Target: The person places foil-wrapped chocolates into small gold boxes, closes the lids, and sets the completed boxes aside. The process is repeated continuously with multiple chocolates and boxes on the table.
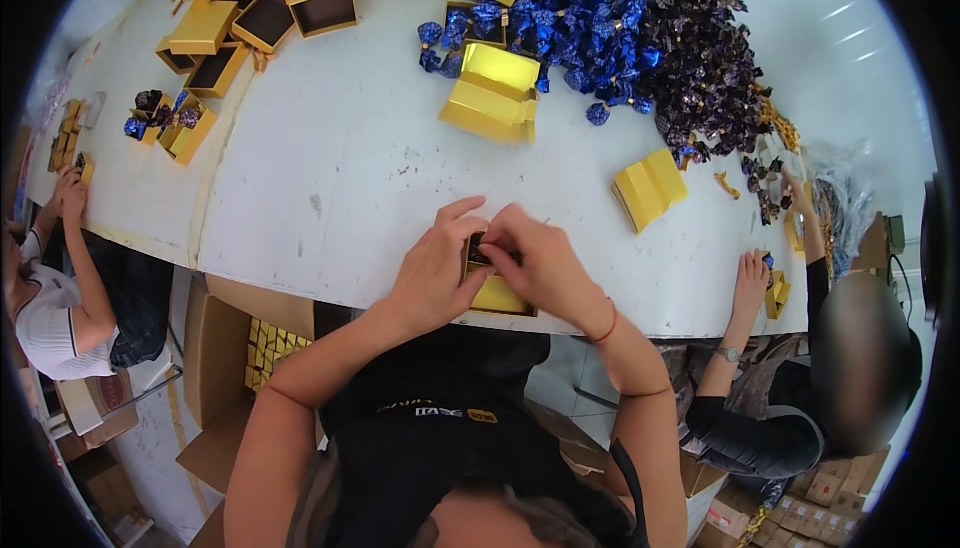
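At the table's near edge, right in front of me, lies a small gold box (500, 297) with something dark in its far part. My left hand (432, 270) curls round the box's left side, thumb over its near part. My right hand (545, 263) reaches in from the right, thumb and fingers pinched together over the dark part. What the pinch holds is hidden. Beyond my hands stand shiny folded gold card inserts (490, 108), with a second gold stack (650, 190) to the right.
Heaps of blue-wrapped sweets (610, 28) and dark-wrapped sweets (705, 58) cover the far right. Gold boxes (325, 8) pile up at the far left. Co-workers' hands (750, 283) work at the right and left. A carton (215, 348) of gold pieces stands below the table, left.
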Motion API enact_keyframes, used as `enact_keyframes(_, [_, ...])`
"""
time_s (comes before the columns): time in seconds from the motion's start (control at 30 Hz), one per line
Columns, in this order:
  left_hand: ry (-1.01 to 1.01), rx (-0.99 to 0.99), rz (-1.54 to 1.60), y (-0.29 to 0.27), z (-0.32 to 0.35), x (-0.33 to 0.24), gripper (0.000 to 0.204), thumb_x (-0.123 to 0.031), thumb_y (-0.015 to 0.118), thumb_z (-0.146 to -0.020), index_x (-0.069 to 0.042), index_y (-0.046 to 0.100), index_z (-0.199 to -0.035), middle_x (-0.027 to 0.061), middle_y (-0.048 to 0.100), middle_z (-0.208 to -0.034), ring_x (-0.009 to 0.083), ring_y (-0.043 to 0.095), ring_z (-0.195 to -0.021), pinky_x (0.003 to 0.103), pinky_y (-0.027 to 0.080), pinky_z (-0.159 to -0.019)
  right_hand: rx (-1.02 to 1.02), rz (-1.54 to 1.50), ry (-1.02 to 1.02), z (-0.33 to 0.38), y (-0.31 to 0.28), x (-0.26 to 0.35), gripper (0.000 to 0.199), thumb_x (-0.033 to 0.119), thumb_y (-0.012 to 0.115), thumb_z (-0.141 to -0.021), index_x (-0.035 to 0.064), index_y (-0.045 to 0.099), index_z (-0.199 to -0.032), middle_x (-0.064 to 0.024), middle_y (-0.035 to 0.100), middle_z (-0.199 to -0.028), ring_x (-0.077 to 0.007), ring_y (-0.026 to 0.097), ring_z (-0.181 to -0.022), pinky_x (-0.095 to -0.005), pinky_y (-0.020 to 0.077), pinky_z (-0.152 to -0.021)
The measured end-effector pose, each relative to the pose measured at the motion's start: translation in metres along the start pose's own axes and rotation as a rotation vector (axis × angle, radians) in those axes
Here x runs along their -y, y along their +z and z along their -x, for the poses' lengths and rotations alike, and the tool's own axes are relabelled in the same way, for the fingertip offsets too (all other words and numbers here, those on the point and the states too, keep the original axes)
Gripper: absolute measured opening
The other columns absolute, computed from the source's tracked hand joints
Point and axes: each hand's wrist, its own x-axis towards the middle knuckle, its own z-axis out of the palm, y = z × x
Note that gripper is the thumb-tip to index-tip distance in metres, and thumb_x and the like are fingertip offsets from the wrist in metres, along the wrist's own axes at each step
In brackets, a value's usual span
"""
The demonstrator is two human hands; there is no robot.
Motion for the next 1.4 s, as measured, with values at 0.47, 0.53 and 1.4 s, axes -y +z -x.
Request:
enact_keyframes(0.47, [-0.006, 0.051, -0.161, -0.003, 0.002, -0.002, 0.016, -0.011, 0.067, -0.088, -0.009, 0.074, -0.102, 0.0122, 0.06, -0.13, 0.0316, 0.061, -0.11, 0.039, 0.048, -0.096, -0.341, 0.561, -0.156, -0.083, -0.093, -0.15, 0.011, 0.008, 0.068, -0.086, 0.0064, 0.067, -0.096, -0.0104, 0.069, -0.101, -0.0318, 0.064, -0.09, -0.0412, 0.0518, -0.078])
enact_keyframes(0.53, [0.007, 0.057, -0.18, -0.004, 0.001, -0.001, 0.016, -0.012, 0.067, -0.088, -0.009, 0.074, -0.102, 0.0121, 0.061, -0.129, 0.0321, 0.06, -0.112, 0.039, 0.047, -0.097, -0.265, 0.582, -0.119, -0.081, -0.088, -0.147, 0.022, 0.01, 0.07, -0.082, 0.0059, 0.064, -0.103, -0.0136, 0.067, -0.107, -0.0338, 0.064, -0.095, -0.0425, 0.052, -0.082])
enact_keyframes(1.4, [0.095, 0.02, -0.325, -0.007, 0.01, -0.017, 0.068, -0.047, 0.078, -0.08, -0.017, 0.058, -0.137, 0.016, 0.042, -0.152, 0.0414, 0.044, -0.134, 0.05, 0.035, -0.111, -0.254, 0.071, -0.112, 0.057, 0.027, 0.004, 0.029, -0.004, 0.072, -0.079, 0.0016, 0.059, -0.104, -0.0164, 0.064, -0.098, -0.0337, 0.064, -0.092, -0.0375, 0.0527, -0.078])
